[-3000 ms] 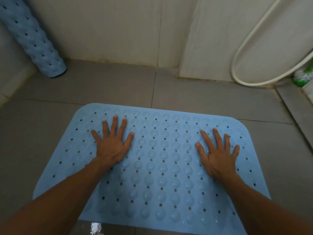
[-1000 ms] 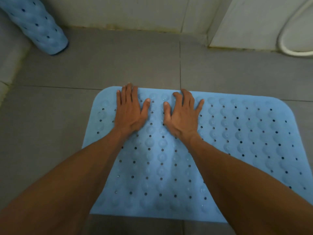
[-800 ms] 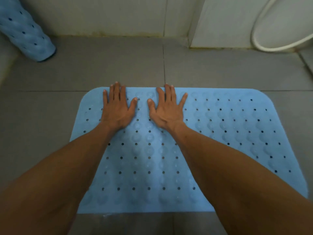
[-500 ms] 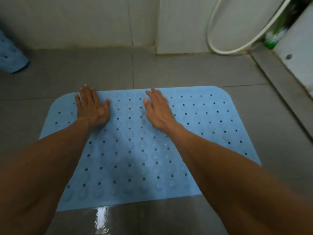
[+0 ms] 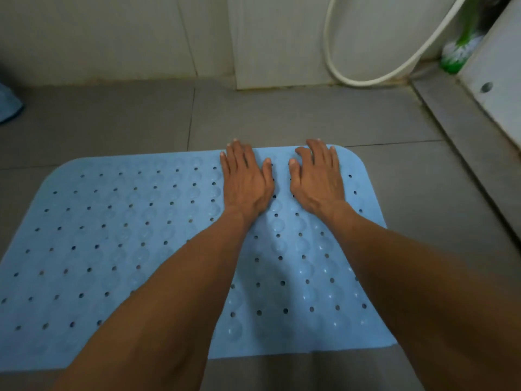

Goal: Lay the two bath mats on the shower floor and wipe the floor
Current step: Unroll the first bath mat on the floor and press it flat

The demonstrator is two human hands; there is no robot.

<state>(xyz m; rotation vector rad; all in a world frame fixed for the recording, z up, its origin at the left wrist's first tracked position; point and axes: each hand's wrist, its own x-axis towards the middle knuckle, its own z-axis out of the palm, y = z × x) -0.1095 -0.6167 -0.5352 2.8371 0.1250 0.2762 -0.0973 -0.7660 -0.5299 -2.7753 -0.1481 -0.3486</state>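
Note:
A light blue bath mat (image 5: 118, 238) with rows of holes and bumps lies flat on the grey tiled shower floor (image 5: 282, 119). My left hand (image 5: 245, 179) and my right hand (image 5: 317, 179) both press palm-down on the mat near its far right corner, side by side, fingers straight and reaching the far edge. Only a sliver of the second blue mat (image 5: 8, 105), which stands rolled, shows at the left edge of the view.
A white shower hose (image 5: 363, 79) loops against the back wall. A green and white bottle (image 5: 454, 55) stands in the far right corner beside a white panel (image 5: 496, 80). A raised grey ledge (image 5: 465, 153) runs along the right.
Both hands slid along the mat's far edge from its left part to its right corner. The view swung right, so the rolled mat is almost out of sight.

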